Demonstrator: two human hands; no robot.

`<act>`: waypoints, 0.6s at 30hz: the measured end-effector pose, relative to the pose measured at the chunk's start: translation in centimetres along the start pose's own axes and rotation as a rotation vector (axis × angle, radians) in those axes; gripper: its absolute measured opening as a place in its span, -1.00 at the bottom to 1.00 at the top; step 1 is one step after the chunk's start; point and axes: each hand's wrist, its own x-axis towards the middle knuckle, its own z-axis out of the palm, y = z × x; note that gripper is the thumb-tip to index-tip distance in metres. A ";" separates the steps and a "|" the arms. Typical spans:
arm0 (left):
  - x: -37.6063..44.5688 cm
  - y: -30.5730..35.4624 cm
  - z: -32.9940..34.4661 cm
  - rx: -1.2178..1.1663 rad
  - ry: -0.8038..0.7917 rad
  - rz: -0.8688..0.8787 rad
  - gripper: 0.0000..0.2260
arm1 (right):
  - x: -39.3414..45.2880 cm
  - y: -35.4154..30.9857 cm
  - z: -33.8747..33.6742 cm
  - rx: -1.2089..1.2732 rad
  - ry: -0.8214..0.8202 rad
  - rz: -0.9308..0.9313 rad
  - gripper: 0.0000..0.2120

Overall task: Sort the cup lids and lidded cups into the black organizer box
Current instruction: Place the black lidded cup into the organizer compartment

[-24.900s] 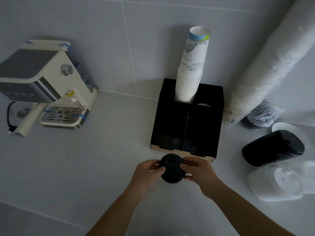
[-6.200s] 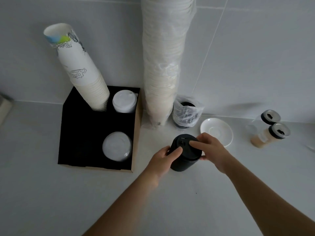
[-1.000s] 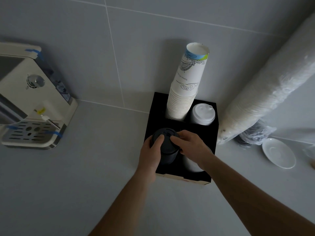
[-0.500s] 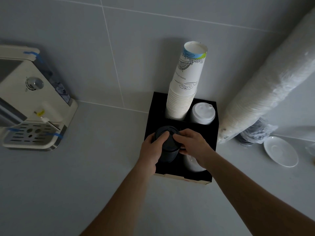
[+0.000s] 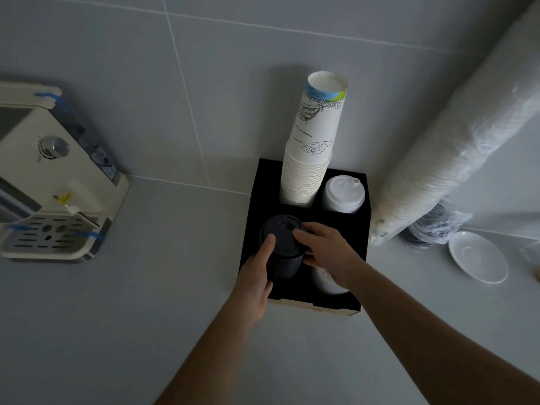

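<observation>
Head view looks down on a pale counter where the black organizer box [image 5: 251, 206] stands against the tiled wall. Both hands hold a black lidded cup [image 5: 282, 247] upright over the box's front-left compartment; whether its base has reached the bottom is hidden. The left hand [image 5: 254, 276] wraps the cup's side with its thumb lying up against the lid edge, fingers closed on it. The right hand [image 5: 327, 252] grips the lid from the right, fingertips pressing on the rim. In the back-left compartment rises a tall stack of white paper cups [image 5: 312, 159], and just beside it, back-right, sits a white lidded cup [image 5: 343, 194]. Another white item [image 5: 327, 283] shows in the front-right compartment, mostly covered by the right wrist. A coffee machine [image 5: 55, 182] stands well apart at left; a wrapped sleeve of cups [image 5: 455, 147] leans at right near a white saucer [image 5: 479, 261].
</observation>
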 end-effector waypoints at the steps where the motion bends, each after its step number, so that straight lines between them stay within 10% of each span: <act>1: -0.1 0.1 0.0 -0.006 -0.003 0.004 -0.27 | -0.1 -0.2 -0.1 0.002 -0.017 0.008 -0.75; 18: -3.1 -1.0 -0.5 -0.099 0.097 0.032 -0.35 | -2.1 -0.7 -5.0 -0.187 0.153 -0.086 -0.59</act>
